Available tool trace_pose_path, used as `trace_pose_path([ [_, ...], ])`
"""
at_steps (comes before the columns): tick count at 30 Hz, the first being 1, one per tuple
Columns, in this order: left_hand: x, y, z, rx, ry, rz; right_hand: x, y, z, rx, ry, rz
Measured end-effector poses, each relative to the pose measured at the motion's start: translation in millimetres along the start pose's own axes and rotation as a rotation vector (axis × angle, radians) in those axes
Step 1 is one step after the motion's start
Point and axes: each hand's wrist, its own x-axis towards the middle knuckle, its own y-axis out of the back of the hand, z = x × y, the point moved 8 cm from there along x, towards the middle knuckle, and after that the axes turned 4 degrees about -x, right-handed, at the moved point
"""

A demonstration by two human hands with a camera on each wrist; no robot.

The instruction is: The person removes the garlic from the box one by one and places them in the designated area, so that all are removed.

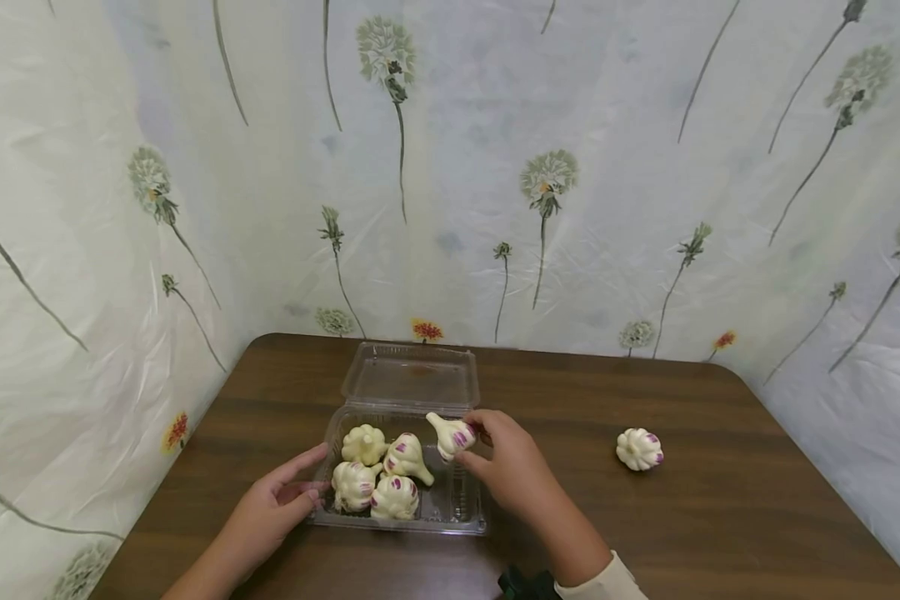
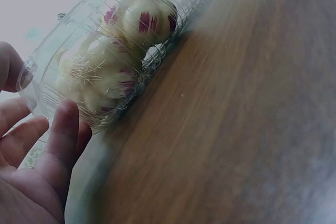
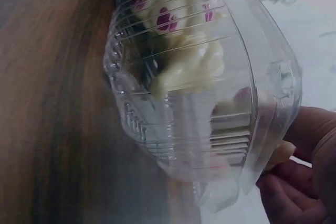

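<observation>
Touching the clear container [image 1: 450,502], the left hand [image 1: 273,500] has loosely spread fingers; four garlic bulbs [image 1: 401,457] sit inside. Over the container's right part, the right hand [image 1: 512,462] pinches a fifth bulb [image 1: 450,436], which a loose hold could drop; a sixth bulb [image 1: 639,450] lies rightmost on the worktop [image 1: 720,517].

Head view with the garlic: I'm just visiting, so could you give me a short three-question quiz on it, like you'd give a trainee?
1. How many garlic bulbs sit inside the clear container, not counting the held bulb in the right hand?
2. True or false: the lid is folded open, on the far side of the container.
3. Pick one. The loose bulb on the table lies:
A) under the lid
B) to the right of the right hand
C) inside the container

Key:
1. Four
2. True
3. B
</observation>
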Motion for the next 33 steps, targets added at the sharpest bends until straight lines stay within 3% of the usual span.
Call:
trace_pose_path([
  [14,-0.2,-0.4,0.6,0.001,0.015,0.004,-9.9,17.9,22.3,0.194,-0.08,0.112],
  [33,0.0,-1.9,1.8,0.001,0.011,0.005,-19.8,43.1,58.4,0.214,-0.149,0.188],
])
